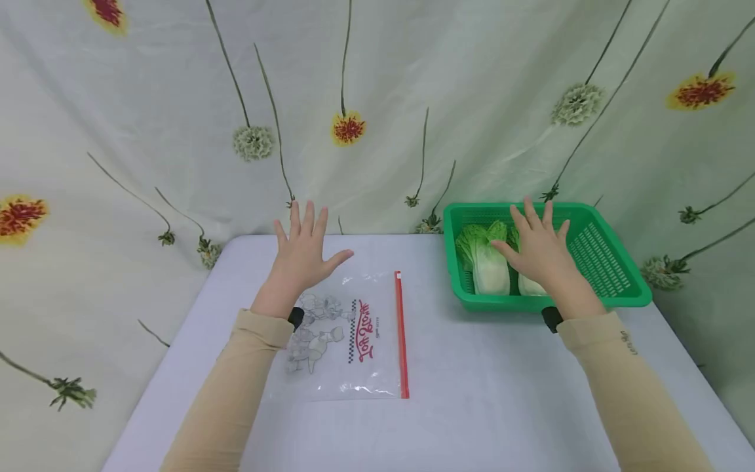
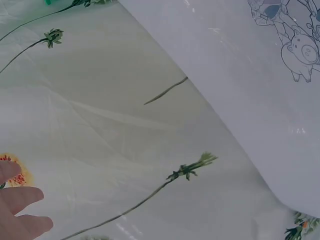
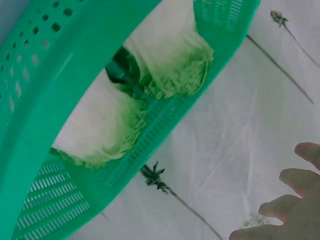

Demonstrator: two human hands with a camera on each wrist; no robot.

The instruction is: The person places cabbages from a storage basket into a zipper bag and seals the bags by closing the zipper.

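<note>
Above the white, round-cornered table [image 1: 472, 393]: left hand [image 1: 303, 259] and right hand [image 1: 539, 252] spread, well apart

On the left half of the table, a clear plastic bag [image 1: 342, 341] lies flat, printed with grey cartoon figures and red lettering; its red zip strip [image 1: 402, 334] runs along the right edge. Left hand appears over the bag's far left part, fingers fanned, thumb out to the right, grasping nothing.

At the far right, a green perforated plastic basket [image 1: 483, 301] contains two leafy heads with white stalks and green tops, side by side: left head [image 1: 489, 269] mostly visible, right head [image 1: 532, 287] partly masked by the right hand. Right hand: fingers fanned, holding nothing; right wrist view shows the fingertips [image 3: 272, 206] clear of the basket.

Both forearms in beige sleeves [image 1: 218, 380]. Behind the table: pale flower-printed cloth [image 1: 483, 78].
</note>
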